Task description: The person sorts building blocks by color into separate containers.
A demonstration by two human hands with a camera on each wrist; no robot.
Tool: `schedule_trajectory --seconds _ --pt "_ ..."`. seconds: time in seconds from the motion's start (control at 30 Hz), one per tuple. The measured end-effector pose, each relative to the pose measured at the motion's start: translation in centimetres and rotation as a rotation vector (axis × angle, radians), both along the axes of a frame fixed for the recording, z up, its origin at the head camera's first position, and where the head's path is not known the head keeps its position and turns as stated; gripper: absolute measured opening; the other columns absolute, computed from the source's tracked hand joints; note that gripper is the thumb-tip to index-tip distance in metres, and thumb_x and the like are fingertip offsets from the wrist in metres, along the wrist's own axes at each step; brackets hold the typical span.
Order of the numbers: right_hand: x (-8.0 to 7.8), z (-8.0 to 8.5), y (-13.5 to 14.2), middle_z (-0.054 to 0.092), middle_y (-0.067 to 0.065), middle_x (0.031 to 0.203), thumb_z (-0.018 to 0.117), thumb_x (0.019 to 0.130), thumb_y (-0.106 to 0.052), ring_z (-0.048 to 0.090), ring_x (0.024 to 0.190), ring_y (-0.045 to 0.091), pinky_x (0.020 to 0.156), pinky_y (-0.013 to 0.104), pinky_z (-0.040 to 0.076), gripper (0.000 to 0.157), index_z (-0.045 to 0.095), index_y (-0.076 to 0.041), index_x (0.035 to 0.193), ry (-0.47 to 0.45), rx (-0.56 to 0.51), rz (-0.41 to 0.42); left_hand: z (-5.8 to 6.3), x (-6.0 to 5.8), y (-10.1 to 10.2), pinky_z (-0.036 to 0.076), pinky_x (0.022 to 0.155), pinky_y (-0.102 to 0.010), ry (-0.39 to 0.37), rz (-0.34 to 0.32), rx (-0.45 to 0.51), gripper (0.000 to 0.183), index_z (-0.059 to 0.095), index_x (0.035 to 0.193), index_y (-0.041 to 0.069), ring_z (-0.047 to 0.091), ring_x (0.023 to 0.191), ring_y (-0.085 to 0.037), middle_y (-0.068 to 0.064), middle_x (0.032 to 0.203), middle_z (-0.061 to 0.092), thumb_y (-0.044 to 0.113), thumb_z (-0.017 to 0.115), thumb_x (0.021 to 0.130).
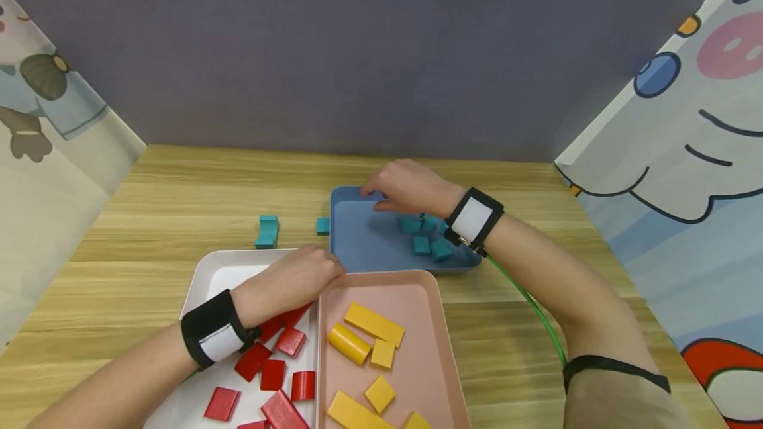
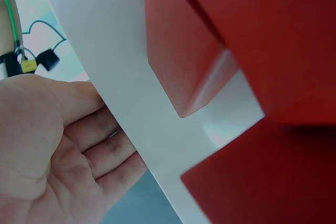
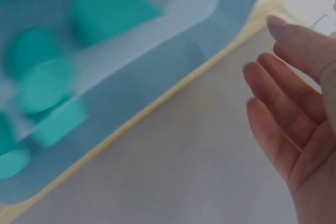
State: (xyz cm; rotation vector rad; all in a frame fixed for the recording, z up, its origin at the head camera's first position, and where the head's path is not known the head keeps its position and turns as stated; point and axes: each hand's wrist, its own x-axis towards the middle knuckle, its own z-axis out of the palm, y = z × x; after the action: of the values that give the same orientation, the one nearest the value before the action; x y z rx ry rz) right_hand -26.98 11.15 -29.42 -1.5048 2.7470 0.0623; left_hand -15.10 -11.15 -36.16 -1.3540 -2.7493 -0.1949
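Note:
My left hand is at the far edge of the white tray, by the corner where the blue and pink trays meet it. In the left wrist view its fingers curl loosely; the white tray's edge hides the fingertips. Over the blue tray, toward its far rim, hovers my right hand, palm down. Its fingers and thumb are spread apart and hold nothing, as the right wrist view shows. Several teal blocks lie at the right of the blue tray, partly beneath my right wrist.
Red blocks fill part of the white tray. Yellow blocks lie in the pink tray. On the wooden table, a curved teal block and a small teal block sit left of the blue tray. A grey wall stands behind.

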Motion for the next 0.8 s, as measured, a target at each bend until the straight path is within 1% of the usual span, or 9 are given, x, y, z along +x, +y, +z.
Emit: schedule_trajectory --seconds 0.07,0.2,0.3,0.37,0.53,0.67,0.73,0.8 --pt "-0.3 0.5 -1.7 0.071 -0.003 0.106 0.071 0.084 -0.032 0.063 0.079 0.009 0.073 0.028 0.053 0.032 0.070 -0.019 0.113 0.001 -0.016 0.019 0.0 0.0 0.0 0.053 0.065 -0.021 0.007 -0.002 -0.003 0.010 0.074 0.090 0.014 0.059 0.068 -0.006 0.004 0.076 0.070 0.015 0.075 0.080" --pt "-0.8 1.4 -5.3 0.069 -0.003 0.115 0.069 0.086 -0.031 0.065 0.089 0.011 0.079 0.026 0.052 0.034 0.068 -0.020 0.118 -0.027 -0.041 0.058 0.1 0.1 0.1 0.052 0.064 -0.020 0.000 0.002 -0.014 0.009 0.075 0.088 0.015 0.058 0.065 -0.006 0.004 0.073 0.068 0.015 0.076 0.079" --pt "-1.2 1.6 -7.7 0.066 -0.003 0.121 0.067 0.088 -0.030 0.064 0.092 0.009 0.082 0.024 0.051 0.037 0.064 -0.022 0.124 -0.060 -0.044 0.066 0.1 0.1 0.1 0.051 0.063 -0.020 -0.011 0.005 -0.032 0.010 0.075 0.089 0.015 0.057 0.064 -0.006 0.004 0.073 0.068 0.015 0.076 0.079" --pt "-1.6 1.4 -9.2 0.064 -0.004 0.126 0.066 0.088 -0.030 0.063 0.094 0.007 0.084 0.022 0.050 0.041 0.061 -0.023 0.128 -0.087 -0.032 0.074 0.2 0.1 0.1 0.051 0.063 -0.020 -0.008 0.004 -0.042 0.011 0.075 0.089 0.015 0.057 0.064 -0.006 0.004 0.073 0.068 0.016 0.076 0.079" --pt "-2.5 -0.2 -12.8 0.056 -0.005 0.137 0.064 0.090 -0.026 0.061 0.100 0.008 0.092 0.020 0.046 0.048 0.053 -0.022 0.137 -0.179 0.038 0.120 0.2 0.0 0.0 0.048 0.062 -0.018 0.003 -0.006 -0.027 0.009 0.075 0.090 0.015 0.056 0.064 -0.005 0.005 0.072 0.067 0.014 0.075 0.080" --pt "-2.7 -2.0 -14.8 0.050 -0.003 0.143 0.062 0.091 -0.020 0.060 0.097 0.010 0.095 0.021 0.043 0.052 0.048 -0.018 0.141 -0.290 0.063 0.149 0.1 -0.1 0.0 0.045 0.060 -0.017 0.022 -0.020 -0.012 0.008 0.074 0.089 0.016 0.054 0.063 -0.004 0.007 0.068 0.064 0.012 0.072 0.082" --pt "-2.5 -2.8 -15.5 0.047 -0.004 0.146 0.060 0.093 -0.018 0.058 0.108 0.011 0.099 0.021 0.041 0.052 0.046 -0.018 0.143 -0.336 0.069 0.165 0.1 -0.1 0.0 0.044 0.060 -0.017 0.043 -0.023 -0.011 0.009 0.074 0.089 0.017 0.053 0.063 -0.004 0.008 0.067 0.063 0.011 0.072 0.082" --pt "-2.3 -3.6 -16.0 0.043 -0.004 0.149 0.056 0.095 -0.016 0.051 0.123 0.012 0.104 0.020 0.037 0.052 0.043 -0.019 0.145 -0.365 0.089 0.185 0.2 0.0 0.0 0.043 0.060 -0.017 0.060 -0.024 -0.020 0.008 0.074 0.087 0.017 0.052 0.063 -0.004 0.008 0.067 0.062 0.011 0.072 0.082"
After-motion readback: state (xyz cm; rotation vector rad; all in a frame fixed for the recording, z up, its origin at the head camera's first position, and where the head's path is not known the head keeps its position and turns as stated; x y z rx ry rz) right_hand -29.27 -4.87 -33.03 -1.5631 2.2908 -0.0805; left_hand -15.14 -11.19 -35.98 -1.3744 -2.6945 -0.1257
